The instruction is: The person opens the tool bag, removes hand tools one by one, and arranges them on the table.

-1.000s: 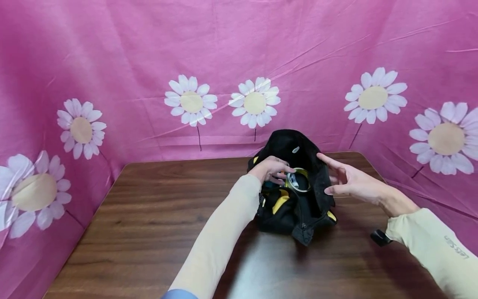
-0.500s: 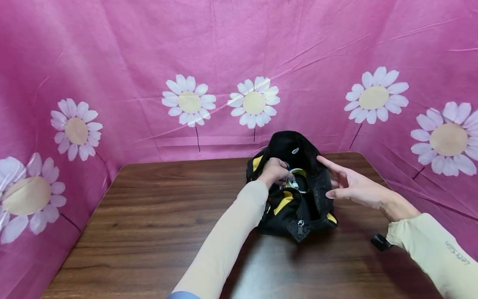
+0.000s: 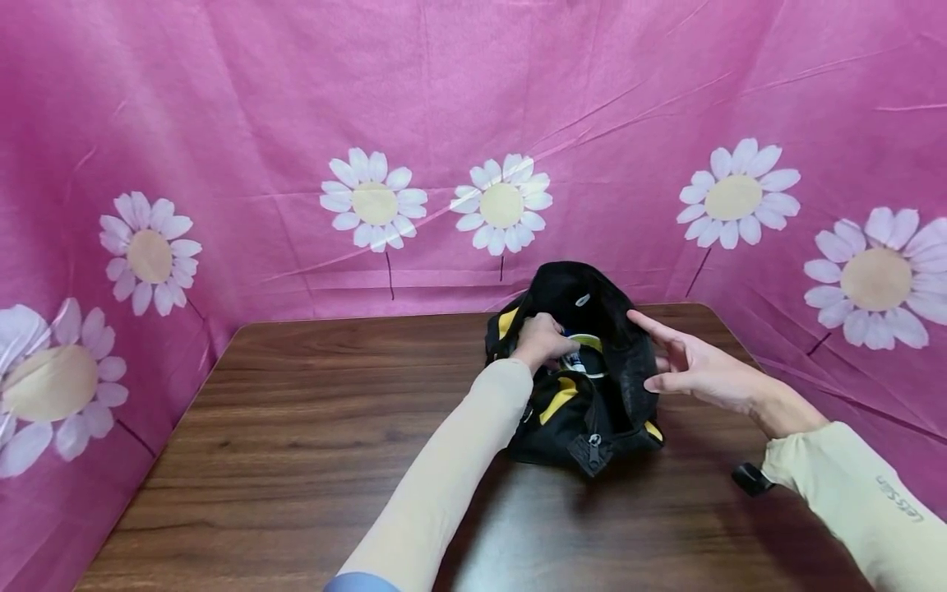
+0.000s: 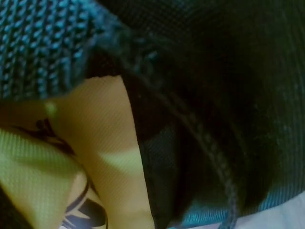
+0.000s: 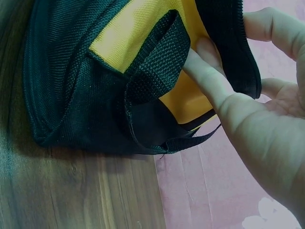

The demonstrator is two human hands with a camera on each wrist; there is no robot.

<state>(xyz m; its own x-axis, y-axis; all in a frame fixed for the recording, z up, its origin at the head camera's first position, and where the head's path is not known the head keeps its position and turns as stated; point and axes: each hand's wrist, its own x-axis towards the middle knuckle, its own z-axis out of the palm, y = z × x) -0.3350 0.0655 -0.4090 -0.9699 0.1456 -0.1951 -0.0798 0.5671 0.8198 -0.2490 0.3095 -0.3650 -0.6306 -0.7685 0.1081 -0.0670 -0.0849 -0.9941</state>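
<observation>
A black and yellow zip tool bag (image 3: 543,440) stands on the table with its mouth spread wide. My left hand (image 3: 542,339) reaches down into it, the fingers mostly hidden inside, so I cannot tell what they hold. Right beside those fingers lies a round, ring-shaped roll with a yellow-green rim (image 3: 588,339). My right hand (image 3: 699,367) grips the bag's right side edge between thumb and fingers. In the right wrist view, fingers (image 5: 209,78) reach by the webbing handle (image 5: 162,62) and zip edge. Close up in the left wrist view are dark cloth and a yellow panel (image 4: 119,152).
The brown wooden table (image 3: 296,436) extends left and in front of the bag. A pink cloth (image 3: 259,123) printed with daisies hangs behind and along both sides. A zipper end (image 3: 592,452) sticks out at the bag's front.
My left hand has gone deeper into the bag, its fingers dropping out of sight beside the roll. The front zipper end has turned to show its pull. My right hand keeps its grip.
</observation>
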